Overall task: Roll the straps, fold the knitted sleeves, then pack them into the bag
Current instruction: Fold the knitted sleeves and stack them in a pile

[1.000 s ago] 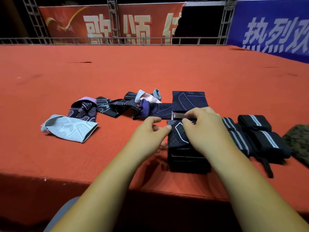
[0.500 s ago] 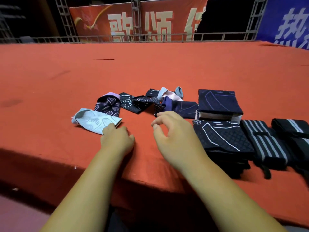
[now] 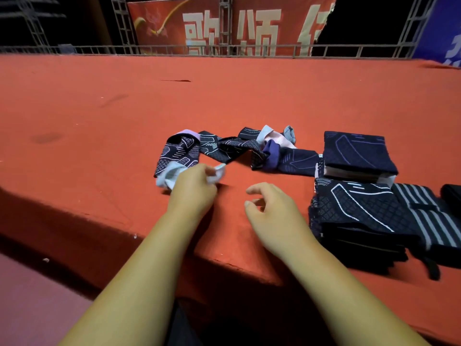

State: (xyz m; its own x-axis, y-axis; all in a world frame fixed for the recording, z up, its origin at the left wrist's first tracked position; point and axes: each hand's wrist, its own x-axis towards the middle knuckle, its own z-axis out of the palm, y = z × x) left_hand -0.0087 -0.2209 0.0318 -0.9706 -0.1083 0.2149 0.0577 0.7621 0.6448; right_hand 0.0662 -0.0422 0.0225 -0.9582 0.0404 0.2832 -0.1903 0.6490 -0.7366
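Setting: a wide surface under red cloth [image 3: 224, 101], with a metal railing [image 3: 249, 49] along its far edge. A red banner [image 3: 249, 23] with pale characters hangs behind, and a blue banner [image 3: 441, 28] is at far right.

Head view, contents:
- Pale blue sleeve [image 3: 166, 177]: bunched near the front edge, at the left end of the row, touching a dark patterned one.
- Loose sleeves [image 3: 224, 148]: a tangled line of dark, lilac and pink pieces, not yet folded.
- Folded sleeves [image 3: 356, 208]: a squared dark pile at right, with a second folded pile [image 3: 356, 152] just behind it.
- Striped straps [image 3: 429, 221]: rolled, touching the near pile on its right.
- Bag: none to be seen.
- Left hand [image 3: 193, 189]: fingers curled round the pale blue sleeve, gathering it.
- Right hand [image 3: 272, 211]: fingers loosely bent, holding nothing, between the pale sleeve and the near pile.

Step, as judged: folding, partway through, with the straps seemingly done and packing not begun.

Next move, as judged: draw the pale sleeve clear of its dark neighbour, bring the right hand to its free end, spread it flat and fold it to match the piles
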